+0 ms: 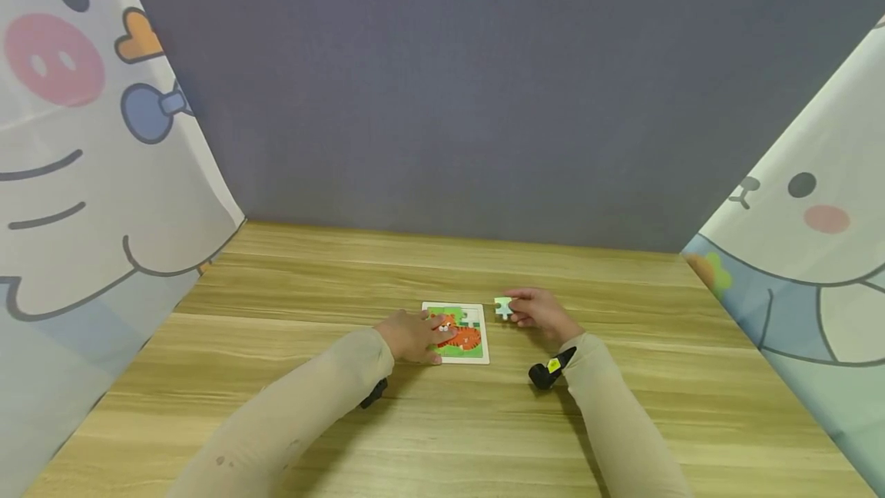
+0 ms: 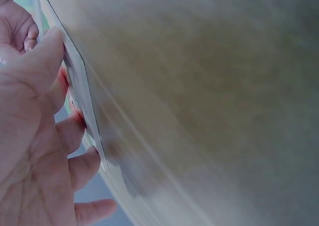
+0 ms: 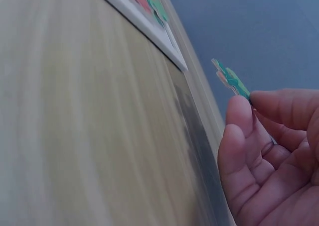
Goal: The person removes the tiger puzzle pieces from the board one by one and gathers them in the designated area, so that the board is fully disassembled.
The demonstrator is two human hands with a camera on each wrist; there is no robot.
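Note:
A small tiger jigsaw puzzle in a white tray lies flat on the table. My left hand rests over its left side with fingers spread, covering part of the picture. In the left wrist view, the fingers touch the tray's edge. A pale bare patch shows in the tray's upper right corner. Just right of the tray, my right hand pinches a light green jigsaw piece between thumb and fingertips. The right wrist view shows this piece almost edge-on, held apart from the tray.
The wood-grain table spreads around the puzzle. A dark grey panel rises behind it, with cartoon-printed curtains on the left and right. Each wrist wears a black strap device, the right one showing a yellow mark.

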